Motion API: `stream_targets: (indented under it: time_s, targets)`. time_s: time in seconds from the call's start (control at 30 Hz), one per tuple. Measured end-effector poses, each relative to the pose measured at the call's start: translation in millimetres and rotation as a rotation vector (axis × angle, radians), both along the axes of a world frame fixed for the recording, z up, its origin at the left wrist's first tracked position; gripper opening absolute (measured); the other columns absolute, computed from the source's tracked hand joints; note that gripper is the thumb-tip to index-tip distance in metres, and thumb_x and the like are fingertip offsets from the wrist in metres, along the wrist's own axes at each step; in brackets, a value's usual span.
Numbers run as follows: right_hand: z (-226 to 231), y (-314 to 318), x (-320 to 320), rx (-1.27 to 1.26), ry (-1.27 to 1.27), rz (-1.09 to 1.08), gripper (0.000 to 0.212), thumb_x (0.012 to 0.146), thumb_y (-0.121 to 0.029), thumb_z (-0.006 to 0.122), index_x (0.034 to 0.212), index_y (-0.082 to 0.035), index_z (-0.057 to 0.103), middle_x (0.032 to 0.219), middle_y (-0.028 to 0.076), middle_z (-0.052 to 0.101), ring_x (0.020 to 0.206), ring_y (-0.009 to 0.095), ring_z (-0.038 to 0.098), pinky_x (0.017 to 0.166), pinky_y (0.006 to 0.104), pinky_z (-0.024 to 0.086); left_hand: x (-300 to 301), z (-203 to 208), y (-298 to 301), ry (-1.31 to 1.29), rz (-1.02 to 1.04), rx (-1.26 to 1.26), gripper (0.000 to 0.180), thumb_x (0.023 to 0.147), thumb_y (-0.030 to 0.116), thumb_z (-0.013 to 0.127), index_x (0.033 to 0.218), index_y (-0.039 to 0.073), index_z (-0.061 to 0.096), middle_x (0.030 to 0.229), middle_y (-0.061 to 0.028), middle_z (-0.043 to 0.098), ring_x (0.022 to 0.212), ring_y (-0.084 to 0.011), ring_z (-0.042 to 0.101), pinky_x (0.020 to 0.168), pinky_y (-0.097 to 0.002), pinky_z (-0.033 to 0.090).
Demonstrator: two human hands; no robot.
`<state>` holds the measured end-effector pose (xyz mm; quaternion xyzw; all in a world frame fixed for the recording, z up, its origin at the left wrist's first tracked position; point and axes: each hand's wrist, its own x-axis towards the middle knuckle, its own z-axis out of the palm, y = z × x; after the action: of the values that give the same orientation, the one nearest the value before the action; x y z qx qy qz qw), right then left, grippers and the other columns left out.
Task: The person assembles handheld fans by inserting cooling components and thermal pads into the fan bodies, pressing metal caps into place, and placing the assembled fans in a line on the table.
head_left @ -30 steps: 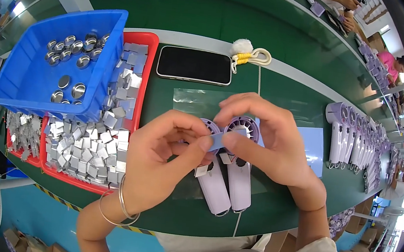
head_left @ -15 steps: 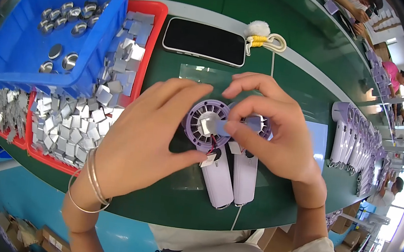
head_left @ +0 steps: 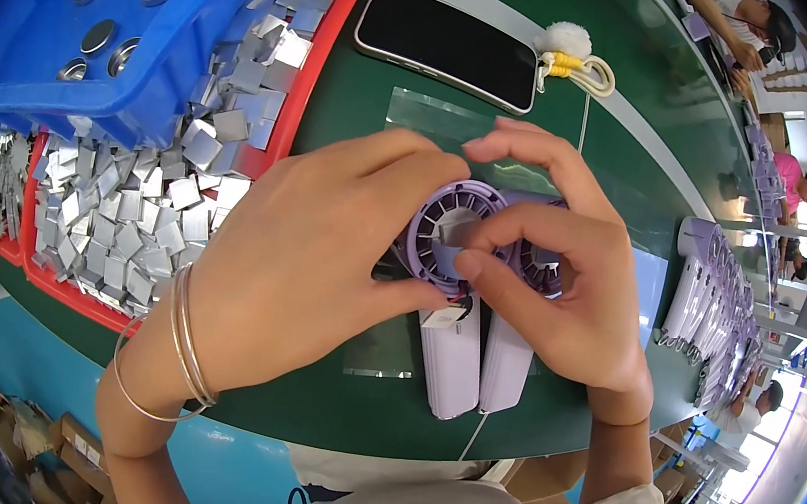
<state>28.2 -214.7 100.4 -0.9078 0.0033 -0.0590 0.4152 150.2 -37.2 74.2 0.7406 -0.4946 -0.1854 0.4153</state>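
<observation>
Head view, bluish piece (head_left: pixel 446 259) partly hidden by right hand (head_left: pixel 587 300), bin (head_left: pixel 198 25) cropped

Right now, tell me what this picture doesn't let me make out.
Head view, right-hand lilac device: the right hand covers part of its round head.
Head view, blue piece: the same hand hides its pinched edge.
Head view, red tray: the blue bin hides some of it.
Head view, blue bin: far end cut off by the picture's upper edge.
</observation>
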Motion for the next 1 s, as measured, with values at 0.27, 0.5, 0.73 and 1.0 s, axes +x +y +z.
stream_targets:
  time_s: [0.27, 0.5, 0.73, 1.0]
  targets:
    - [-1.9, 3.2, 0.0, -0.050, 0.030, -0.118, 0.003, 0.076, 0.002, 0.071, 0.076, 0.001, 0.068, 0.128, 0.017, 0.058, 0.120, 0.026, 0.057, 0.096, 0.0319, 0.044, -0.6, 3.1, -0.8, -0.012, 0.008, 0.026, 0.066, 0.060, 0.019, 0.089, 0.119, 0.005, 0.064, 0.117, -0.0122, 0.065, 0.102, -0.0359, 0.064, 0.087, -0.0398, 0.053]
    - [-3.2, 4.1, -0.4, 0.004, 0.051, -0.144, 0.003, 0.076, 0.004, 0.070, 0.076, 0.002, 0.068, 0.128, 0.018, 0.057, 0.123, 0.026, 0.055, 0.097, 0.0320, 0.044, 0.2, 2.1, -0.7, -0.022, 0.006, 0.021, 0.067, 0.059, 0.021, 0.089, 0.119, 0.006, 0.064, 0.116, -0.0119, 0.066, 0.102, -0.0355, 0.064, 0.086, -0.0396, 0.053]
    - [-3.3, 4.1, -1.1, 0.012, 0.037, -0.147, 0.004, 0.077, 0.006, 0.069, 0.077, 0.003, 0.067, 0.128, 0.019, 0.057, 0.124, 0.027, 0.055, 0.096, 0.0323, 0.044, 0.0, 2.8, -0.7, -0.030, 0.002, 0.023, 0.067, 0.059, 0.021, 0.089, 0.119, 0.005, 0.064, 0.116, -0.0126, 0.066, 0.102, -0.0358, 0.064, 0.085, -0.0395, 0.053]
    - [-3.6, 4.3, -2.2, 0.030, 0.045, -0.159, 0.004, 0.077, 0.007, 0.069, 0.077, 0.003, 0.066, 0.128, 0.019, 0.057, 0.124, 0.027, 0.055, 0.095, 0.0314, 0.045, 0.4, 2.8, -1.3, -0.005, -0.010, 0.018, 0.067, 0.059, 0.020, 0.089, 0.120, 0.005, 0.064, 0.116, -0.0136, 0.065, 0.102, -0.0365, 0.064, 0.087, -0.0392, 0.052]
